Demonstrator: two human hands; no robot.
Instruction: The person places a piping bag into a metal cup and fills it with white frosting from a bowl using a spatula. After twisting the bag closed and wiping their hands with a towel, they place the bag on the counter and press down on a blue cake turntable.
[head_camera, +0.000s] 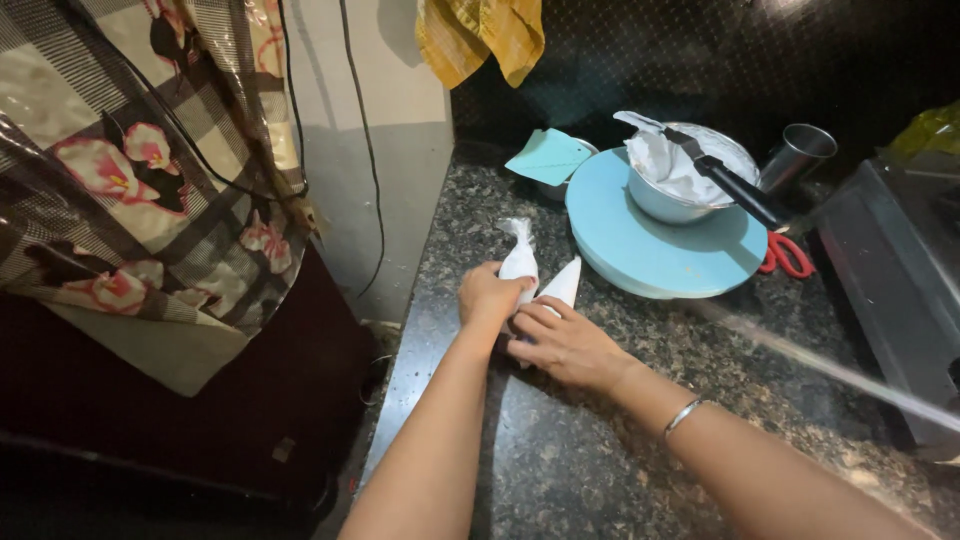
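Head view, looking down on a dark speckled granite counter (600, 440).

Left hand (490, 297) — grip closed around a white filled piping bag (519, 260), its twisted tail pointing to 12 o'clock. Right hand (566, 346) lies just beside it at 4 o'clock, fingers spread flat over a second white cone-shaped bag (562, 284) whose tip points to 1 o'clock; the grip is loose, pressing rather than clasping. A thin silver bangle (683, 416) sits on the right wrist. Both bags rest on the counter near its left edge, touching each other under the hands.

At 1 o'clock from the hands, close by: a round pale-blue turntable (650, 255) carrying a steel bowl of white cream (680, 175), with a black-handled spatula (725, 178) lying across the bowl. Red-handled scissors (787, 255) lie at the turntable's 3 o'clock edge; a steel tumbler (797, 155) stands beyond. A pale-blue scraper card (549, 156) rests at 11 o'clock of the turntable. A yellow cloth (480, 35) hangs above — at the frame's 12 o'clock.
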